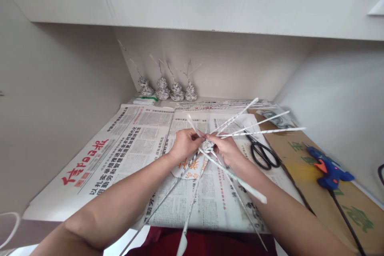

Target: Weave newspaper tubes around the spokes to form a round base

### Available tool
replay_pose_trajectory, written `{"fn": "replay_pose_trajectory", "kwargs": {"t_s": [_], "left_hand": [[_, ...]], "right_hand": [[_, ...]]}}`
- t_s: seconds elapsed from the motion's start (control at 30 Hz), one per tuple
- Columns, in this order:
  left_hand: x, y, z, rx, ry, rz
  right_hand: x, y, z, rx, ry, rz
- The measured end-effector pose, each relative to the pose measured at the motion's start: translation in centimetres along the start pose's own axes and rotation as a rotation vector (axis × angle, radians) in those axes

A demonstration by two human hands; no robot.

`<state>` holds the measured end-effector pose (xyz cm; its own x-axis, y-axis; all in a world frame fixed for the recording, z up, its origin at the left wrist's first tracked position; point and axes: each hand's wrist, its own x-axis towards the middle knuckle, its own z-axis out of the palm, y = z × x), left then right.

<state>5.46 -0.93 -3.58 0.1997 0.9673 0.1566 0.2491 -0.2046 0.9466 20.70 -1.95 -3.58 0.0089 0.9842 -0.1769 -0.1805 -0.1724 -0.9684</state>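
Between my hands is a small woven piece of rolled newspaper strips (pixel 207 145), with several long paper tubes (pixel 242 132) sticking out of it in all directions. My left hand (pixel 186 142) pinches it from the left, thumb and fingers meeting near its upper edge. From the right, my right hand (pixel 225 147) grips it, fingertips close to those of the left. Some tubes reach toward my body past my forearms; others fan out to the upper right. The fingers partly cover the woven centre.
Newspaper sheets (pixel 120 144) cover the table. Several gourd-shaped woven paper pieces (pixel 177 92) stand along the back wall, with loose paper tubes (pixel 222 104) beside them. Black-handled scissors (pixel 264 154) lie right of my hands. A blue glue gun (pixel 331 170) rests on cardboard (pixel 349 208). A panel overhangs the back.
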Motion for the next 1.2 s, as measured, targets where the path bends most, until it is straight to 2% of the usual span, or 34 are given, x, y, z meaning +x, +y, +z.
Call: {"fn": "replay_pose_trajectory", "kwargs": {"t_s": [0.17, 0.3, 0.43, 0.6, 0.8, 0.97, 1.1, 1.2], "left_hand": [[0.6, -0.2, -0.1, -0.379, -0.053, -0.312], [0.8, -0.4, -0.2, -0.441, -0.086, -0.365], [0.8, -0.8, -0.1, -0.384, -0.045, -0.266], [0.7, -1.3, 0.2, -0.35, 0.016, -0.161], [0.5, -0.7, 0.3, -0.22, 0.05, -0.08], [0.2, -0.8, 0.5, -0.107, 0.094, 0.006], [0.0, -0.4, 0.5, -0.008, 0.145, 0.022], [-0.2, 0.0, 0.4, 0.053, 0.142, 0.069]], "right_hand": [[0.3, 0.1, -0.1, 0.006, 0.052, -0.023], [0.3, 0.0, -0.2, -0.021, 0.022, -0.063], [0.1, 0.1, -0.4, -0.073, -0.001, -0.103], [0.1, 0.3, -0.4, -0.091, -0.048, -0.087], [0.2, 0.4, -0.1, 0.002, 0.025, -0.016], [0.2, 0.6, -0.1, 0.021, -0.028, -0.036], [0.0, 0.6, -0.1, 0.062, -0.093, -0.013], [-0.2, 0.5, 0.1, 0.117, -0.085, -0.025]]}}
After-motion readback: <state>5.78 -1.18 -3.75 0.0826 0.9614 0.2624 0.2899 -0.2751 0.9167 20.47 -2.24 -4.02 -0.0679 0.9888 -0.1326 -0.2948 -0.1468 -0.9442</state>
